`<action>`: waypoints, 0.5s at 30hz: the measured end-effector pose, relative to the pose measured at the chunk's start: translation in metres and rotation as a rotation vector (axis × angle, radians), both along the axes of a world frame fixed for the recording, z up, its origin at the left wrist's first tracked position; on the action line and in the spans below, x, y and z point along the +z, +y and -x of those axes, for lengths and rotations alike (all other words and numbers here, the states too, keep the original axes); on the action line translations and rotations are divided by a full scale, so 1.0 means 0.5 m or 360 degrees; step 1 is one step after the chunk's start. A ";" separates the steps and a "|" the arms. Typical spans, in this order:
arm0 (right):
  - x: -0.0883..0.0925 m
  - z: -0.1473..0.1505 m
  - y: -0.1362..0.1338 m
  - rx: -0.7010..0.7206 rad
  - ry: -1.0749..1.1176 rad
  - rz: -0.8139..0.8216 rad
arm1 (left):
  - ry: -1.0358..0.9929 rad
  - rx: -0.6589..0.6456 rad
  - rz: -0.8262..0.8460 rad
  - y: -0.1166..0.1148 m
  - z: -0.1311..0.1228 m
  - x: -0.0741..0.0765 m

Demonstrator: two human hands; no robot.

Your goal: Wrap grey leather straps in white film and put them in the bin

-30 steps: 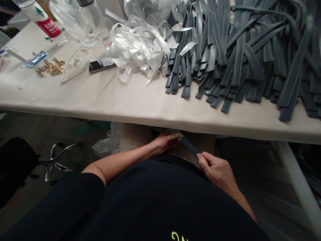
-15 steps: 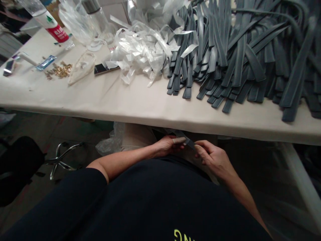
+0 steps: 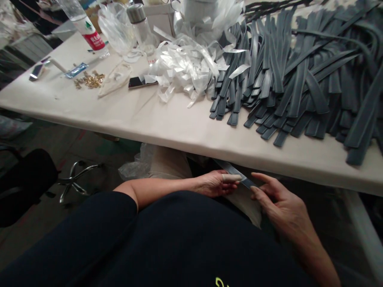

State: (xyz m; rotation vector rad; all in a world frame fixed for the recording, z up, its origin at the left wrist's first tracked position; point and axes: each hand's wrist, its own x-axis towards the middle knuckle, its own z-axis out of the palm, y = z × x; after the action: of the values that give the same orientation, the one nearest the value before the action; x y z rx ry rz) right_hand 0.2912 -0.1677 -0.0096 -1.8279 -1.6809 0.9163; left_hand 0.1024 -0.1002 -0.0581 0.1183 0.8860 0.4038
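Just below the table [image 3: 179,137], the left hand [image 3: 217,183] pinches a strap [image 3: 247,183], apparently to steady it at a slant, while the right hand [image 3: 279,203], index finger lifted, rests its thumb at the strap's end, though I cannot tell whether that hand grips.

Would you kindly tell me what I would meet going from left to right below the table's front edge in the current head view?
Black chair → clear plastic bag → left hand → strap end showing between the hands → right hand → pale slanted bar.
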 end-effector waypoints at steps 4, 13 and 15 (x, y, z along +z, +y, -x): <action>0.033 -0.047 -0.022 -0.0188 -0.0091 -0.0017 | 0.0065 0.0055 0.0041 0.004 0.009 -0.002; 0.008 -0.024 -0.022 0.0009 -0.0082 -0.0073 | -0.0119 -0.0110 -0.0139 -0.012 -0.013 -0.002; 0.021 -0.056 -0.040 -0.0053 -0.0078 -0.0097 | -0.0064 -0.0046 -0.0121 -0.007 -0.006 -0.005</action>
State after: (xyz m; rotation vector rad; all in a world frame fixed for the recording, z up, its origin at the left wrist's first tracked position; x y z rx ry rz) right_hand 0.3193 -0.1877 0.0008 -1.8457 -1.6840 0.8038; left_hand 0.1056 -0.1037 -0.0607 0.1924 0.8289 0.4119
